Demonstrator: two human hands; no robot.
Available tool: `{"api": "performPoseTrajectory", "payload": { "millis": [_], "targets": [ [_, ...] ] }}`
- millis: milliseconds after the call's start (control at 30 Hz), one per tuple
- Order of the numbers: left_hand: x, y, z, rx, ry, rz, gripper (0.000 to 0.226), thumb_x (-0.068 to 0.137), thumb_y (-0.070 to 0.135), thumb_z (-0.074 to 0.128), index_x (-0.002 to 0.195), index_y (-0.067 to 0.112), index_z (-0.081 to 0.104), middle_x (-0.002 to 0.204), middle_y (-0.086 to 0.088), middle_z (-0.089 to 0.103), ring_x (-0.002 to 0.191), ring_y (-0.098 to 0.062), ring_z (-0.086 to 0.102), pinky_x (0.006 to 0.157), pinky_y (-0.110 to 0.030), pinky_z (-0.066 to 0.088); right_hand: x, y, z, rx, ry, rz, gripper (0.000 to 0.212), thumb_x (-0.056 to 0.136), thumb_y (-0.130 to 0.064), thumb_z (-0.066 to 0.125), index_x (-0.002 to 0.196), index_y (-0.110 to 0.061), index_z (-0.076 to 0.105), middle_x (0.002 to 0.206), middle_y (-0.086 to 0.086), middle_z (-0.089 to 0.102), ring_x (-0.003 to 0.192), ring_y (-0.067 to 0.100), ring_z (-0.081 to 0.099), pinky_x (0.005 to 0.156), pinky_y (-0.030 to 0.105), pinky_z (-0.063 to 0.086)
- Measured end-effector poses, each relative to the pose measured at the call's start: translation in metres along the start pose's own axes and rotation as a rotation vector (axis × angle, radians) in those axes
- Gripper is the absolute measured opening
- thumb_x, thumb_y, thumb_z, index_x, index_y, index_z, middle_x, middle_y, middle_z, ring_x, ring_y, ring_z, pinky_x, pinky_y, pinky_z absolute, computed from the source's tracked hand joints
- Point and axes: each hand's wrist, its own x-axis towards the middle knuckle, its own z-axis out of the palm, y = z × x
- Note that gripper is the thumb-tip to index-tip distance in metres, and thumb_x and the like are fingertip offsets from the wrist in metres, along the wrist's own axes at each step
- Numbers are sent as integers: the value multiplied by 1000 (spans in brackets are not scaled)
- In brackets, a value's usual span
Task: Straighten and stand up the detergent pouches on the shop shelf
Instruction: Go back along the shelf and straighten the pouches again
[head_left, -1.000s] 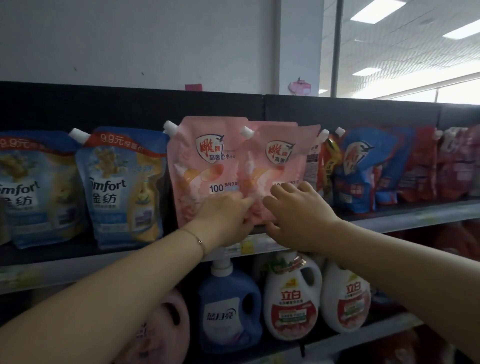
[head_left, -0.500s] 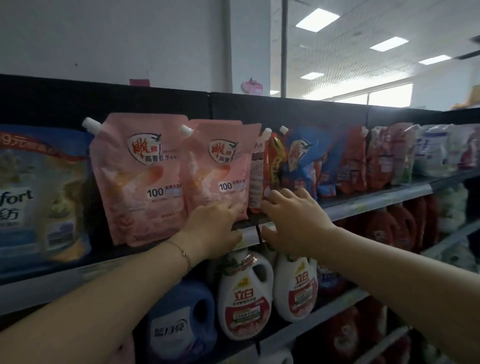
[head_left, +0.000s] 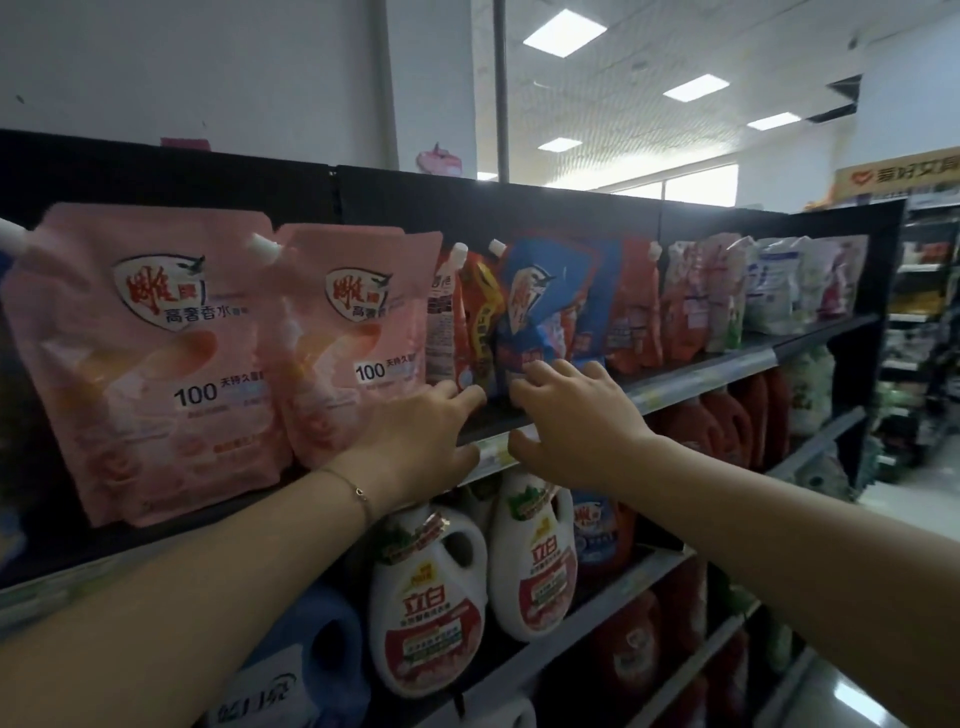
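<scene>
Head view, looking up and along a shop shelf (head_left: 701, 371) packed with spouted detergent pouches. At the shelf's left end, two large pink pouches (head_left: 145, 364), upright and facing front, side by side and touching. Just to their right, near the middle of the front edge, a narrow red-and-white pouch (head_left: 445, 322) turned edge-on, long axis roughly upright, spout at top, squeezed against a crumpled orange pouch (head_left: 482, 317). Next along, a blue pouch (head_left: 545, 296), creased and slumped, face not square to the aisle. Toward the right end, more red, white and pale pouches in a crowded row, too blurred to sort.

Reaching up from below the front edge, left hand (head_left: 415, 434), thin bracelet at the wrist, fingers straight and slightly apart, tips touching the foot of the narrow pouch, nothing gripped. Just beside it, right hand (head_left: 576, 415), fingers loosely bent, tips resting on the lower face of the blue pouch, thumb hanging at the front edge, no pinch visible.

Judged key relation: crooked pouches directly ahead of and just above both sets of fingertips, left hand nearer the edge-on pouch, right hand nearer the blue one. Probably next, a turn to face front and a push upright from the base.

Below, on the lower shelf, white jugs (head_left: 426, 597) with red labels
</scene>
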Motion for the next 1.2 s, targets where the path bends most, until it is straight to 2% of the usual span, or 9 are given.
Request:
{"api": "performPoseTrajectory", "payload": {
  "millis": [133,267,467,767,867,933,1067,1100,1200],
  "targets": [
    [16,6,13,2,2,8,54,94,46,49,143,32,32,129,4,48,113,-17,49,77,-27,37,5,20,16,-10,-4,-7,44,93,-48,46,127,-21,48,129,1,48,121,23,43,102,41,32],
    [41,7,33,2,4,-26,51,93,46,50,140,32,34,129,5,48,114,-17,49,87,-34,46,22,44,31,-27,34,-48,43,92,-48,46,126,-20,50,127,1,49,122,23,43,100,40,33],
    [107,11,61,-116,89,-114,38,91,36,55,125,26,41,116,0,49,108,-22,52,76,-36,48,70,78,57,3,67,-70,42,93,-48,45,124,-20,50,123,2,50,118,24,46,99,41,33],
    [165,15,106,-107,145,-262,43,90,33,55,127,22,36,124,-1,47,110,-23,52,72,-36,47,111,129,96,-16,84,-187,39,94,-42,46,123,-17,52,129,5,48,119,25,45,97,40,35],
    [177,12,122,-185,183,-269,45,88,28,55,128,18,35,121,-2,49,99,-23,57,64,-32,41,126,134,106,-90,208,-287,36,79,-36,62,105,-12,65,103,7,61,94,28,59,79,42,48],
    [179,8,134,-209,192,-223,51,89,28,54,134,11,38,122,-7,52,96,-23,58,69,-29,44,138,134,112,-158,318,-382,31,72,-35,67,93,-13,70,92,3,62,81,23,58,70,37,48],
    [179,3,135,-18,252,-120,27,91,9,50,113,0,63,109,-18,65,99,-31,62,82,-28,45,160,128,109,-202,300,-609,19,69,-33,71,79,-17,73,92,0,64,84,20,55,74,31,42],
    [179,5,128,119,187,-75,31,95,7,41,116,0,63,113,-19,65,105,-31,62,87,-30,46,165,123,106,-208,229,-643,19,74,-31,69,84,-15,74,97,2,64,88,21,55,75,31,44],
    [178,6,116,358,-333,-116,43,106,14,20,146,8,35,150,-13,40,134,-29,38,108,-33,31,173,106,97,-199,37,-633,24,96,-21,49,109,-10,66,114,9,60,100,26,56,73,36,44]
  ]
}}
